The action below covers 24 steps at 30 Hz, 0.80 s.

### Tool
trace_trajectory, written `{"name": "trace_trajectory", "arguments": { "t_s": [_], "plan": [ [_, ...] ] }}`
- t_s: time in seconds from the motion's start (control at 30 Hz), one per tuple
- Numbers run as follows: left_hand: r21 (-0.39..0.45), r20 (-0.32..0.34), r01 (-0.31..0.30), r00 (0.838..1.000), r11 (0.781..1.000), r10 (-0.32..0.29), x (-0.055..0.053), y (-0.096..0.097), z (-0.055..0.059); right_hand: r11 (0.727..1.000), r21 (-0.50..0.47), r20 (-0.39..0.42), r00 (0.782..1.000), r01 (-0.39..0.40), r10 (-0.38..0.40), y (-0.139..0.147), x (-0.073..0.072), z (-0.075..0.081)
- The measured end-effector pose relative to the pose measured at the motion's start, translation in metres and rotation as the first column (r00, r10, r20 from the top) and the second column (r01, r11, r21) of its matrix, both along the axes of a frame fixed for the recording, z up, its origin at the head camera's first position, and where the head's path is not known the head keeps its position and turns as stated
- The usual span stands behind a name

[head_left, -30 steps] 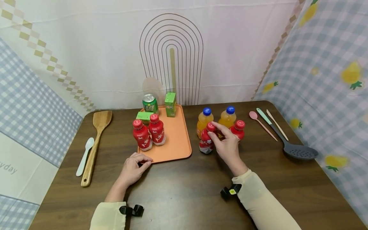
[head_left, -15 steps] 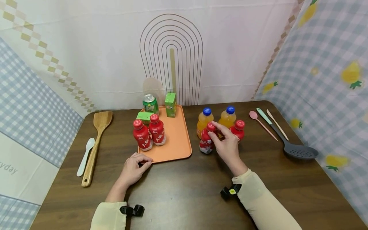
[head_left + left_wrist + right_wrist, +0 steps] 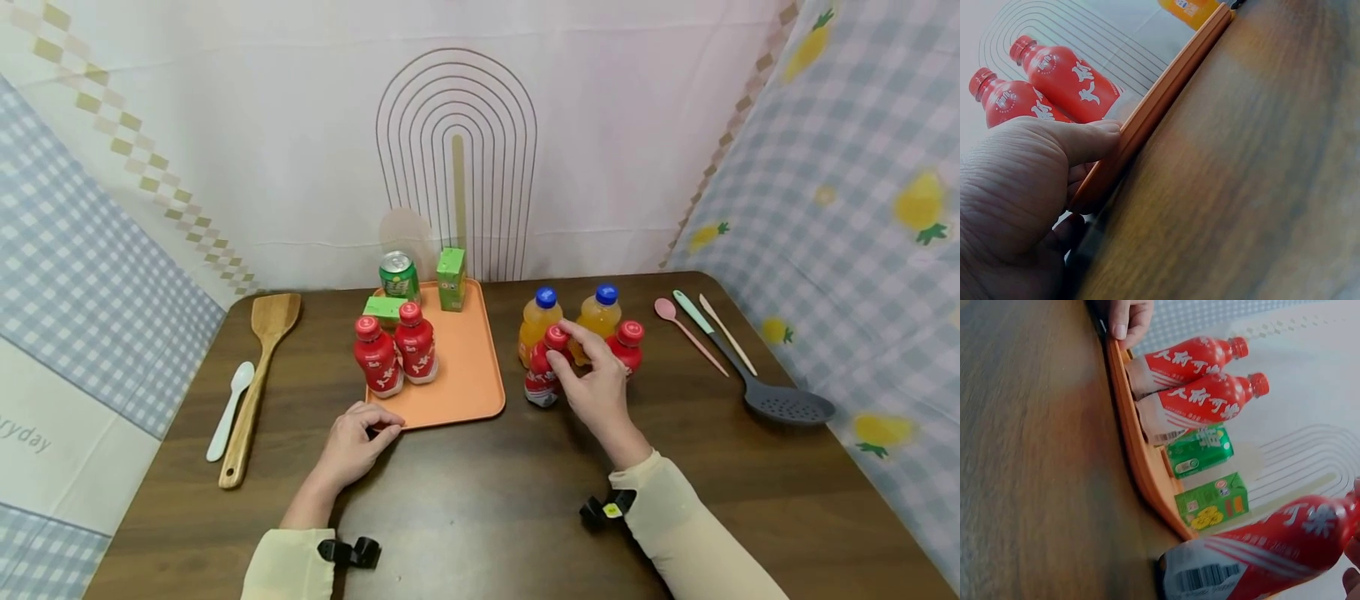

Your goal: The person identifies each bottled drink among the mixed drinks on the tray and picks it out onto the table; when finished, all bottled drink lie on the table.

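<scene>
My left hand [image 3: 354, 442] grips the near-left corner of an orange tray [image 3: 472, 375]; in the left wrist view the thumb lies over the rim, with fingers beneath. On that tray stand two red cola bottles [image 3: 378, 365], a green can [image 3: 400, 282], an upright green drink carton [image 3: 452, 285] and another green carton [image 3: 382, 308] partly hidden behind the bottles. Right of the tray, my right hand [image 3: 600, 392] pinches a red cola bottle [image 3: 1260, 550] at its cap and neck. Its base is at the tabletop. Close by are two orange-juice bottles [image 3: 538, 321] with blue caps and another red bottle [image 3: 627, 354], partly covered by the hand.
At the left lie a wooden spatula [image 3: 258, 375] and a white spoon [image 3: 228, 412]. On the right are a pink spoon [image 3: 686, 333], a cream-coloured knife [image 3: 727, 333] and a dark slotted turner [image 3: 787, 404] with a mint handle. A patterned curtain [image 3: 315, 125] borders the table's back.
The head view has shifted slightly, so everything sits a little lower and further right in it. Both hands keep their holds on the tray and the bottle.
</scene>
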<state>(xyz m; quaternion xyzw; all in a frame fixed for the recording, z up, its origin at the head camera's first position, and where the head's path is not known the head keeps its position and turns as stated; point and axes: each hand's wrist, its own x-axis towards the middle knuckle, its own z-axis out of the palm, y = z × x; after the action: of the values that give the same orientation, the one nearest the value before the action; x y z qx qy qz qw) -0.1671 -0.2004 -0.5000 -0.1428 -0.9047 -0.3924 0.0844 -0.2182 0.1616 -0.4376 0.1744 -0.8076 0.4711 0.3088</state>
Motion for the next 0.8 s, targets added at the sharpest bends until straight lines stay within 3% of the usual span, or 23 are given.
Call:
{"name": "trace_trajectory", "arguments": {
  "t_s": [0.23, 0.37, 0.47, 0.6, 0.8],
  "plan": [
    [0.0, -0.007, 0.003, 1.0, 1.0, -0.003, 0.001, 0.0, 0.002, 0.997, -0.046, -0.138, 0.989, -0.066, 0.059, -0.015, 0.013, 0.025],
    [-0.007, -0.002, -0.003, 1.0, 1.0, 0.003, 0.001, 0.0, 0.002, 0.985, -0.058, -0.246, 0.958, -0.163, 0.144, -0.035, 0.03, 0.051],
    [-0.008, 0.009, -0.007, 1.0, 1.0, 0.007, 0.001, -0.001, 0.002, 0.971, -0.05, -0.283, 0.935, -0.236, 0.213, -0.051, 0.042, 0.066],
    [-0.005, 0.022, -0.01, 1.0, 1.0, 0.01, 0.001, -0.001, 0.001, 0.95, -0.031, -0.262, 0.919, -0.312, 0.294, -0.068, 0.038, 0.058],
    [0.0, 0.007, -0.007, 1.0, 1.0, 0.007, 0.001, 0.0, 0.0, 0.922, -0.006, -0.129, 0.915, -0.387, 0.383, -0.096, 0.025, 0.042]
  ]
}}
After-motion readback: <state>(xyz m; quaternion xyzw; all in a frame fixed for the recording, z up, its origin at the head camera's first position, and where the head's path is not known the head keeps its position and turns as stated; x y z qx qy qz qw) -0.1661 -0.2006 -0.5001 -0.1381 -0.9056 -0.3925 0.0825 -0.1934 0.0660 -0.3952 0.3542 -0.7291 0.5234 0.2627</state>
